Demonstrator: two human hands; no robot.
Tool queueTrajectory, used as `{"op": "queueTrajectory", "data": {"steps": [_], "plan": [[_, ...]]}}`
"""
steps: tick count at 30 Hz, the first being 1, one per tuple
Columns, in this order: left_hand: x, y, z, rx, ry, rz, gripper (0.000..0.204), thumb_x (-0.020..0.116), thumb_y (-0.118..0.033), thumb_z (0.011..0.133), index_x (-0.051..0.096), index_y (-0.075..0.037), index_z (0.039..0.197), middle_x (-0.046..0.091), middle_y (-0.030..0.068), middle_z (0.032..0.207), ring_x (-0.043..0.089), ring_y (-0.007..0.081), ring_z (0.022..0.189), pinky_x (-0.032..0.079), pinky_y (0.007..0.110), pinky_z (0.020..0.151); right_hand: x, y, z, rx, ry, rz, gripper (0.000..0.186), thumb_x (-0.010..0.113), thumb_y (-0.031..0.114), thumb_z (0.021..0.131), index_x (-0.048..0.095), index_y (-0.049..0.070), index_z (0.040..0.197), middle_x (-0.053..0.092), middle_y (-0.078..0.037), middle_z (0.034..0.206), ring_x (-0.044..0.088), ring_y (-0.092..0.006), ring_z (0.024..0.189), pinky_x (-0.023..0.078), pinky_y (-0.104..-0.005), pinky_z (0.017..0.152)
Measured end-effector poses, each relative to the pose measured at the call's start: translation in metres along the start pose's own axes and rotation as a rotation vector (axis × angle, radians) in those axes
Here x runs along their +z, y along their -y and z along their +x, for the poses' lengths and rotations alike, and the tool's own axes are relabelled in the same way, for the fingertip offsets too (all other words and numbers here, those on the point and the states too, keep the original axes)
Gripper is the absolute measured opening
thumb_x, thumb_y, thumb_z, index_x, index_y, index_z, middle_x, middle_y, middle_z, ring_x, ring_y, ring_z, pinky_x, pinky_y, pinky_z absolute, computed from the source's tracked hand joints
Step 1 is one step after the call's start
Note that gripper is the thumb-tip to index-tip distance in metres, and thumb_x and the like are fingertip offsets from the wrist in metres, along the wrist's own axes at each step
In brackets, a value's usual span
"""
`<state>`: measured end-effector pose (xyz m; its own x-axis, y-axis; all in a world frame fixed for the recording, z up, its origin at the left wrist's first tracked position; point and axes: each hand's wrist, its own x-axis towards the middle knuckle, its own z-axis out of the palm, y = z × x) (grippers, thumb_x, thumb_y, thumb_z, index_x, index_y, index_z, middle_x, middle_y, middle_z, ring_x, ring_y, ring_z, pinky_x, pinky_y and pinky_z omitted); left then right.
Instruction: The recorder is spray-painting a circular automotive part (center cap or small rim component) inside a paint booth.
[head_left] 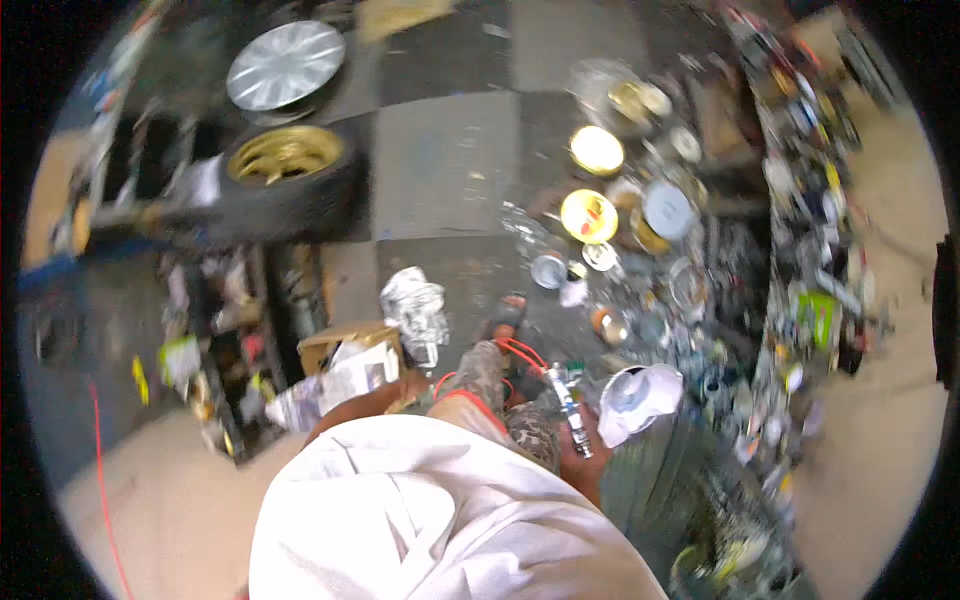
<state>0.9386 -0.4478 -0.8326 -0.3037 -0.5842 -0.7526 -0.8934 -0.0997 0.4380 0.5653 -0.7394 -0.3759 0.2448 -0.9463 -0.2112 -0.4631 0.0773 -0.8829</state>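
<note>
My right hand (590, 455) is closed around a slim silver tool (570, 412), with a red hose (525, 350) at its far end. The tool's exact kind is blurred. Beside that hand, on its right, a round container (625, 388) has a white sheet (650, 405) draped over its side. My left hand (408, 388) is low on the left, near a printed paper sheet (360, 375) and an open cardboard box (345, 345). Its fingers are too smeared and small to read.
A tire with a gold wheel (285, 155) and a silver wheel cover (287, 65) stand at the far left. Tins, lids and a yellow-rimmed tub (588, 217) crowd the floor at right. Crumpled plastic (412, 305) lies ahead. Cluttered shelves (800, 200) line the right.
</note>
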Motion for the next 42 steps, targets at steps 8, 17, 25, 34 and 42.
{"op": "queueTrajectory", "data": {"steps": [8,17,25,34,42], "plan": [[0.161,-0.195,-0.272,-0.350,-0.240,-0.429,0.033,0.060,-0.030,0.089,0.066,-0.013,0.117,0.072,0.0123,0.093,0.070,0.0253,0.081,0.056,0.039,0.073,-0.007,0.144,-0.137,-0.582,0.448,-0.166,0.043,0.074,-0.001,0.079,0.062,-0.004,0.119,0.067,-0.019,0.111,0.067,-0.0285,0.091,0.053,-0.0351,0.081],[0.078,-0.322,-0.465,-0.308,-0.293,-0.845,0.029,0.061,-0.036,0.094,0.073,-0.011,0.102,0.074,0.0085,0.083,0.071,0.0243,0.070,0.059,0.036,0.065,0.069,0.194,-0.261,-0.940,0.649,-0.127,0.040,0.077,0.009,0.079,0.067,0.001,0.117,0.070,-0.021,0.100,0.069,-0.0334,0.089,0.053,-0.0385,0.078],[-0.011,-0.148,-0.632,-0.103,-1.023,-1.637,0.035,0.062,-0.032,0.096,0.073,0.000,0.088,0.070,0.0109,0.072,0.067,0.0157,0.055,0.054,0.028,0.049,0.209,0.213,-0.295,-0.621,0.861,-0.083,0.038,0.074,0.008,0.083,0.064,-0.004,0.117,0.073,-0.017,0.093,0.071,-0.0219,0.084,0.053,-0.0334,0.081],[-0.038,0.238,-0.803,-0.324,-2.227,-2.051,0.040,0.055,-0.023,0.099,0.055,0.005,0.128,0.065,0.0175,0.121,0.066,0.0284,0.108,0.054,0.038,0.094,0.378,0.285,-0.267,-0.635,0.959,-0.260,0.033,0.076,0.007,0.082,0.067,-0.004,0.112,0.071,-0.020,0.103,0.069,-0.0271,0.097,0.050,-0.0352,0.090],[-0.063,0.458,-0.805,-0.515,-2.450,-2.359,0.057,0.042,-0.046,0.102,0.034,-0.010,0.146,0.056,0.0171,0.136,0.054,0.0362,0.123,0.042,0.045,0.102,0.471,0.269,-0.229,-0.789,0.948,-0.281,0.039,0.078,0.010,0.081,0.064,-0.002,0.116,0.065,-0.015,0.096,0.063,-0.0213,0.085,0.048,-0.0317,0.082]]}}
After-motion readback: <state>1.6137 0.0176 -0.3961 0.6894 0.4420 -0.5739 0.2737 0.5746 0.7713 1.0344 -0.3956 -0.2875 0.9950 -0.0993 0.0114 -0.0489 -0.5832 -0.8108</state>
